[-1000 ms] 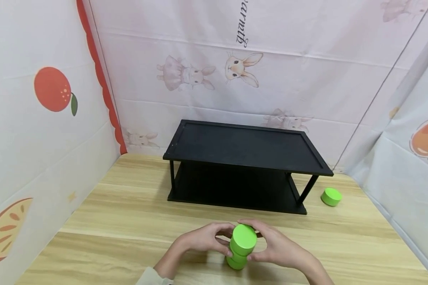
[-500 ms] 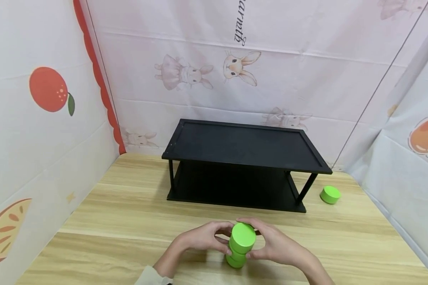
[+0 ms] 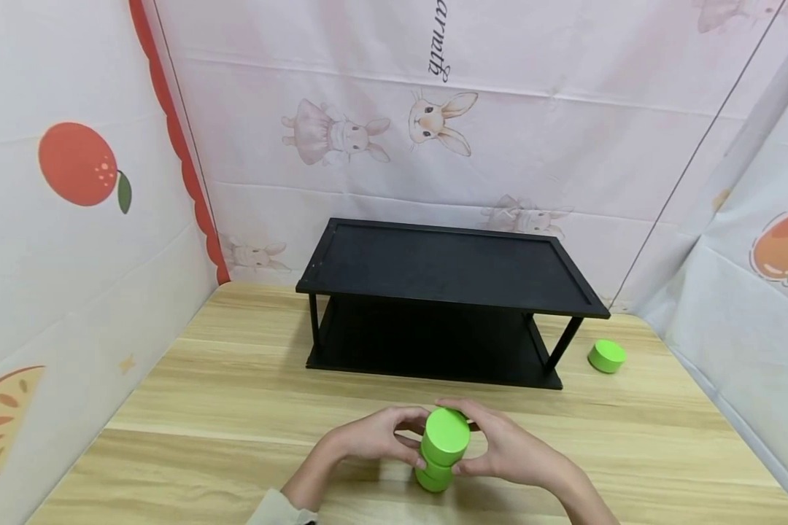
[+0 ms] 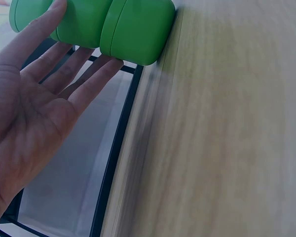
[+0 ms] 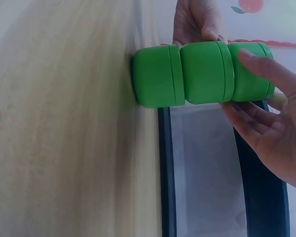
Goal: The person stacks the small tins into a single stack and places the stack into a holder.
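Three green lidded round tins stand stacked in a column on the wooden table point(image 3: 236, 415). In the right wrist view the bottom tin point(image 5: 155, 76), middle tin point(image 5: 204, 71) and top tin point(image 5: 249, 71) line up, the bottom one against the table. My right hand point(image 3: 512, 448) grips the top tin, with its thumb on the near side and fingers round the far side. From the left, my left hand point(image 3: 381, 436) holds the middle tin between thumb and fingers. Part of the lower stack is hidden by the top tin in the head view.
Behind the hands stands a black two-tier rack point(image 3: 453, 266) with a flat upper shelf and a lower shelf. Another green round tin point(image 3: 607, 356) sits on the table right of it. Printed cloth point(image 3: 368, 65) hangs behind and along both sides.
Both hands keep the same hold on the stacked tins. The head view has shifted slightly; otherwise nothing has visibly moved.
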Action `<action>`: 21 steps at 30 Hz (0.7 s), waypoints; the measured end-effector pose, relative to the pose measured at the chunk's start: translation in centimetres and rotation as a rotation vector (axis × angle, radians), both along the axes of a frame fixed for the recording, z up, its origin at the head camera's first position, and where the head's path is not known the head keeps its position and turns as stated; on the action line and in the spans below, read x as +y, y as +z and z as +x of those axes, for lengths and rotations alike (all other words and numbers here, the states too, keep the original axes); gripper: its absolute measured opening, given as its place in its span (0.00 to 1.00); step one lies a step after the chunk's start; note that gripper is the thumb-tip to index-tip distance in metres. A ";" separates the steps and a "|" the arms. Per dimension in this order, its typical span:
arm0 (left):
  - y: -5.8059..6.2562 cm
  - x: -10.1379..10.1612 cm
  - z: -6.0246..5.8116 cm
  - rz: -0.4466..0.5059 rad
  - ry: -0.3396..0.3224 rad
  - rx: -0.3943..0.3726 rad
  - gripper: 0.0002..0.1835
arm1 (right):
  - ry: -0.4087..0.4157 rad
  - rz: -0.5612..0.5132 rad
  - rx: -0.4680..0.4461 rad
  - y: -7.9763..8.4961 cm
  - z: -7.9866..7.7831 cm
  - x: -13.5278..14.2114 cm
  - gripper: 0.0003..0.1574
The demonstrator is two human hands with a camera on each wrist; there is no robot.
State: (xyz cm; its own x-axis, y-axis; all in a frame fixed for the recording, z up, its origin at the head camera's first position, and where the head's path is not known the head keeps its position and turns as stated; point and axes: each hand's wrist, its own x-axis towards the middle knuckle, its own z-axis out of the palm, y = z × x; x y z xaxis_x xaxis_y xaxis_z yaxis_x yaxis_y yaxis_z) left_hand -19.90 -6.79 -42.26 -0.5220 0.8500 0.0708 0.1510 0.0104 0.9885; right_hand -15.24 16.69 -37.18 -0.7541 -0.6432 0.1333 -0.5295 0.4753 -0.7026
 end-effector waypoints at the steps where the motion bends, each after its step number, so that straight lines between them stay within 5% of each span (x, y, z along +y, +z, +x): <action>1: 0.0 0.0 0.0 0.000 -0.001 0.001 0.28 | 0.000 -0.006 -0.007 0.1 0.0 0.0 0.48; 7: -0.1 0.0 -0.1 -0.001 -0.002 0.001 0.30 | 0.010 -0.075 -0.036 0.7 0.0 0.6 0.45; 21: -0.1 0.1 -0.2 -0.002 0.010 -0.006 0.31 | 0.009 -0.214 0.124 2.7 -0.2 3.9 0.31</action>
State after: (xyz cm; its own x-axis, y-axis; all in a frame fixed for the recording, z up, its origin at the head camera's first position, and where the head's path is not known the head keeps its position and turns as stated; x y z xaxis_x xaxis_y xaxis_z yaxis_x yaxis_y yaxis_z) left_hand -20.05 -6.65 -42.37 -0.5307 0.8450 0.0660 0.1448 0.0136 0.9894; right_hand -15.48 20.64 -34.51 -0.7178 -0.5973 0.3578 -0.6213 0.3177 -0.7162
